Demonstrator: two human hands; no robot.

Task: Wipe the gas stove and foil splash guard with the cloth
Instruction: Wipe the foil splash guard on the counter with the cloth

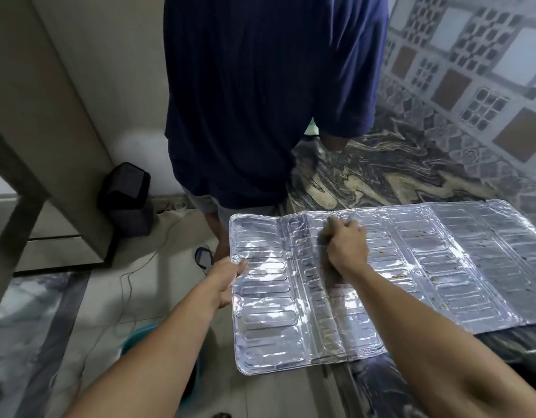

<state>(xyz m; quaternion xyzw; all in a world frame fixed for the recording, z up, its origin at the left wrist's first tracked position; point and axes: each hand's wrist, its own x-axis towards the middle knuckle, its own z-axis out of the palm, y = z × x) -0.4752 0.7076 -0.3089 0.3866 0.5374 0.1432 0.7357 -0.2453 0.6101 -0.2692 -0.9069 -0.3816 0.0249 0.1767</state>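
Note:
The foil splash guard [411, 267] lies flat and unfolded over the marble counter, its left panels hanging past the counter edge. My left hand [229, 274] grips the guard's left edge, thumb on top. My right hand [346, 247] is curled into a fist around a grey cloth [328, 229], pressing it onto the foil near the far edge of the second panel. Only a small, blurred part of the cloth shows past my fingers. Small food specks dot the right panels. The gas stove is out of view.
Another person in a dark blue shirt [260, 101] stands just beyond the guard, at the counter edge. The marble counter [396, 176] meets a patterned tile wall [487, 70] on the right. A black bin [126, 191], cables and a teal bucket [137, 336] are on the floor at left.

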